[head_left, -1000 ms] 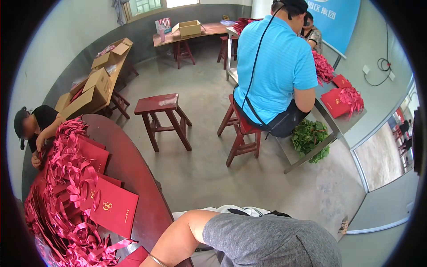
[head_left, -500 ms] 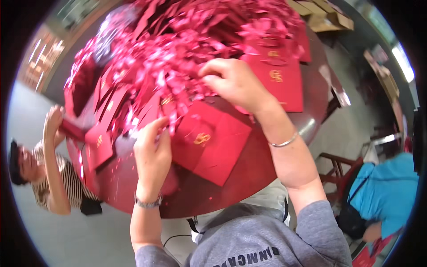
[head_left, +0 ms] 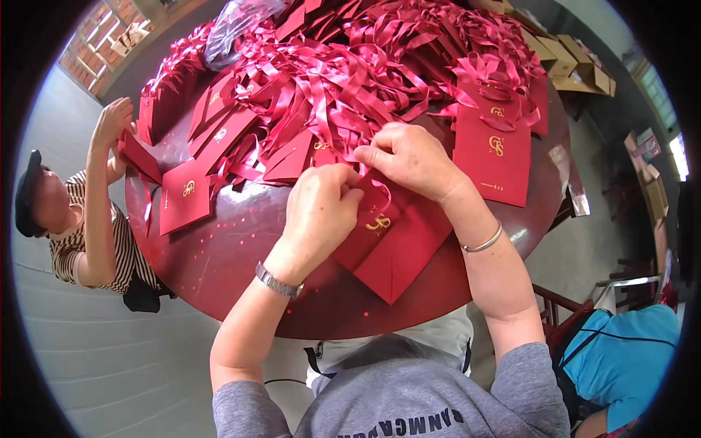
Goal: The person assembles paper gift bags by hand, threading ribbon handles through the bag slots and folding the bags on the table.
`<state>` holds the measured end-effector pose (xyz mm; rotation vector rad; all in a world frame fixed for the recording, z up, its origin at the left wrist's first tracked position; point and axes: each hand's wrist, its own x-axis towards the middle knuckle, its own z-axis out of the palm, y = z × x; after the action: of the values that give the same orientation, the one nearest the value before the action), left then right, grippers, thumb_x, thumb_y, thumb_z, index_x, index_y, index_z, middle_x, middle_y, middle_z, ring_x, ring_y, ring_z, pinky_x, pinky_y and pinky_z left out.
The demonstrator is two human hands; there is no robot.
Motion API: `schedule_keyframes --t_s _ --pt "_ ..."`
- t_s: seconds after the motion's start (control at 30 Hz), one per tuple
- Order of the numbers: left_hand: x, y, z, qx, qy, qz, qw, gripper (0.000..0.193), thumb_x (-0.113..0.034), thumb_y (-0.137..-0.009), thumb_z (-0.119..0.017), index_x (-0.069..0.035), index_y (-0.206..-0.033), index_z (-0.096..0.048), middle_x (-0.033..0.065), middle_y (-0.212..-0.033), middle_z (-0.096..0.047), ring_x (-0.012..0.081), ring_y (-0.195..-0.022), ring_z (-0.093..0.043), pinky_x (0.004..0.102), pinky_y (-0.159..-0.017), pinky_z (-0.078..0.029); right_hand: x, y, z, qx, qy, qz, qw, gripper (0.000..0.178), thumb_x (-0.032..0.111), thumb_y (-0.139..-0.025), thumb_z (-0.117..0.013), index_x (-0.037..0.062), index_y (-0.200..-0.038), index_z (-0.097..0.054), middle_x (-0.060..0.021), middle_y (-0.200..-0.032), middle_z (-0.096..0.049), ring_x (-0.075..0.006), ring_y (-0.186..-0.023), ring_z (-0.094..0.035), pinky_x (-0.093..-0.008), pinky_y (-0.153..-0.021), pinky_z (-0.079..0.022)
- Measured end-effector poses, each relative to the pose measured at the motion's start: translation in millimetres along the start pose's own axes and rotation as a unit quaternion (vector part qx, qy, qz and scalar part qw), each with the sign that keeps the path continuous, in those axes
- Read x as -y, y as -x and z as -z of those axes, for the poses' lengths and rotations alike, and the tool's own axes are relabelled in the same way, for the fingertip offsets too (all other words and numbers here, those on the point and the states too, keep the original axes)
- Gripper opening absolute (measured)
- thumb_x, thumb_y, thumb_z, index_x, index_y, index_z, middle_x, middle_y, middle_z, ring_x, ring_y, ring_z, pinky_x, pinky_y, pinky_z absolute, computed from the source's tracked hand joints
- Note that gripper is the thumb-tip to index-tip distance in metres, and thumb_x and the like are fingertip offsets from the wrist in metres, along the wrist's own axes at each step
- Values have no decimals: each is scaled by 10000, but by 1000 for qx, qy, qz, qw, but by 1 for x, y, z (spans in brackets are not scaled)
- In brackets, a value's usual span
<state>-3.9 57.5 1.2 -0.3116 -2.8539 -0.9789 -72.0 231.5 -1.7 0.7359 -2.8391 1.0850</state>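
Observation:
A red paper gift bag (head_left: 404,248) with a gold emblem lies flat at the near edge of the table, its top edge away from me. My left hand (head_left: 321,212) is closed in a pinch at that top edge, on the red ribbon handle (head_left: 385,191). Just beyond it, my right hand (head_left: 412,157) is also pinched on ribbon, its fingertips close to the left ones. Part of the ribbon between them is hidden by my fingers. A large heap of red ribbons (head_left: 328,80) on more bags spreads directly beyond my hands.
The round dark red table (head_left: 241,285) carries stacked red bags (head_left: 493,164) at right and a single bag (head_left: 185,196) at left. Clear plastic wrap (head_left: 237,33) lies beyond. A person in stripes (head_left: 91,233) handles a red bag at left; another in blue (head_left: 621,358) is at right.
My left hand has moved right and away from me onto the bag's top edge. The right hand has come nearer to it, and both now pinch the ribbon. The view has shifted.

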Motion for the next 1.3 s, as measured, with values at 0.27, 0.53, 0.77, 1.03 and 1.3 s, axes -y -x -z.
schedule_keyframes --t_s 0.27,0.53,0.77,1.03,1.3 --pt "-9 5 7 98 165 -11 981 156 32 -802 -645 27 -958 -650 95 -829 -672 131 -777 -634 261 -716 -500 -3 -3 2 88 -184 -23 979 172 162 -778 -660 -8 -760 -673 -55 -671 -649 -97 -618 -577 -277 -590 -467" --pt "8 9 7 123 276 -23 953 158 -10 -872 -547 27 -987 -650 108 -813 -681 146 -769 -642 290 -727 -504 -11 -2 3 20 -118 -67 991 183 159 -812 -687 -22 -820 -662 -12 -690 -632 -65 -630 -539 -237 -575 -446" --pt "11 7 18 87 228 -1 970 142 -17 -859 -561 29 -953 -657 136 -793 -672 188 -763 -662 316 -718 -510 25 16 22 55 -42 227 971 130 103 -787 -709 24 -873 -653 -72 -855 -631 -210 -860 -581 -317 -784 -460" --pt "65 -8 49 204 232 -41 950 335 87 -776 -518 -20 -1039 -695 67 -1028 -693 168 -947 -636 280 -876 -488 35 18 8 107 16 165 980 146 81 -764 -708 17 -884 -656 -85 -820 -639 -240 -828 -572 -349 -773 -462" --pt "66 -9 37 170 36 -91 981 126 -28 -701 -644 -14 -822 -678 116 -979 -663 293 -936 -613 358 -828 -490 40 25 -27 118 104 246 956 130 137 -806 -688 38 -885 -658 -88 -854 -637 -282 -855 -563 -383 -806 -440"
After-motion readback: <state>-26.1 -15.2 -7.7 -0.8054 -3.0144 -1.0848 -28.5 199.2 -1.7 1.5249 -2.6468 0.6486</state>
